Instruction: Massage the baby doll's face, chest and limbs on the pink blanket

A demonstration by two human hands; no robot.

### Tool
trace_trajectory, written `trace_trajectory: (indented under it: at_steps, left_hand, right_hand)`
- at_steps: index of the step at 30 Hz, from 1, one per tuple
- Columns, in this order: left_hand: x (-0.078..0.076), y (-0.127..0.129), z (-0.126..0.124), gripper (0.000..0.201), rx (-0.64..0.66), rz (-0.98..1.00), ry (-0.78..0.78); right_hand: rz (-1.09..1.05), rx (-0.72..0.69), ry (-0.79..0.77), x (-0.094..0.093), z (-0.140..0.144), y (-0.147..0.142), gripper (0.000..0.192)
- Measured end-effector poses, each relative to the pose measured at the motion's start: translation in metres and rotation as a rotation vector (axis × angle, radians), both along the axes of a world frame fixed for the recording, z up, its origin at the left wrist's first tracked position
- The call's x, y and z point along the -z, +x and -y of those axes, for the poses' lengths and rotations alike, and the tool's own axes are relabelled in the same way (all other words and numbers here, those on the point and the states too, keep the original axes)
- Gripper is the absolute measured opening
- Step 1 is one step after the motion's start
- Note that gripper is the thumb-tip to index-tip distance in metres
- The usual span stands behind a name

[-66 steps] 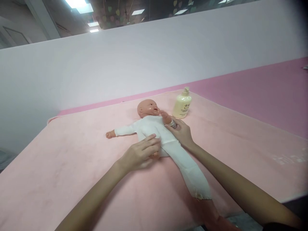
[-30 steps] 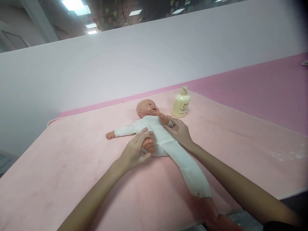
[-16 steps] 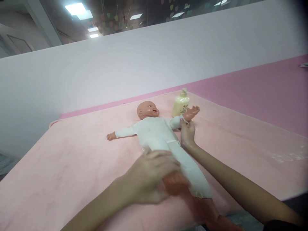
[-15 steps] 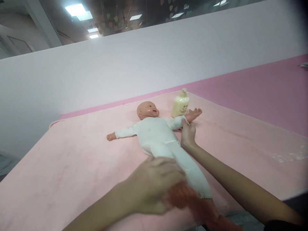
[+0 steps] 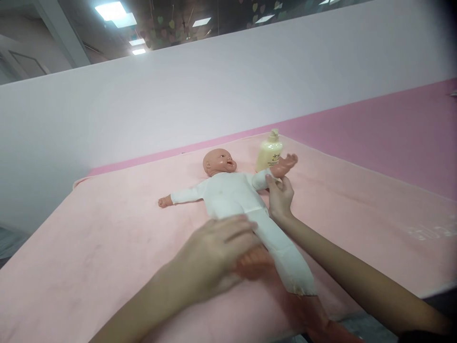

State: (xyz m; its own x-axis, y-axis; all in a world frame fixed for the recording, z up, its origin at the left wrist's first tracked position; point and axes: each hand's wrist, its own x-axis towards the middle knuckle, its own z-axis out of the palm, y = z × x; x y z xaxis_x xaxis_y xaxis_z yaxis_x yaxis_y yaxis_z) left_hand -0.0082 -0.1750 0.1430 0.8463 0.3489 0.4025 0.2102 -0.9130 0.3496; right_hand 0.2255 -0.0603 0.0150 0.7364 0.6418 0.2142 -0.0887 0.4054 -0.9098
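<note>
Soft, even light from ceiling panels far above and behind the grip leaves only faint shadows, while the near left hand is motion-blurred, the corners darken, and straight edges bow toward the frame's sides.

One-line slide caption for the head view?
Left hand grips baby doll foot; right hand holds its wrist beside lotion bottle.

Bottle label print (illegible)
</note>
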Motion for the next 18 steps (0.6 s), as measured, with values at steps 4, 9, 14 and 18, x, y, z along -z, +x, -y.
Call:
trace_trajectory:
  at_steps: [4,9,14,18]
  left_hand:
    - [0.024,-0.004,-0.041,0.02,-0.141,0.047,-0.104]
    - [0.056,0.0,-0.059,0.018,-0.218,-0.026,-0.153]
    - [0.039,0.001,-0.041,0.022,-0.203,-0.015,0.041]
    - [0.015,0.003,-0.016,0.028,-0.013,-0.064,-0.044]
  right_hand:
    - [0.444,-0.148,-0.015,0.0,0.003,0.0,0.05]
    - [0.76,-0.196,-0.074,0.002,0.006,0.003,0.047]
    - [0.318,-0.157,-0.016,0.002,-0.001,0.005,0.052]
    - [0.021,-0.025,-0.013,0.014,-0.012,0.018,0.054]
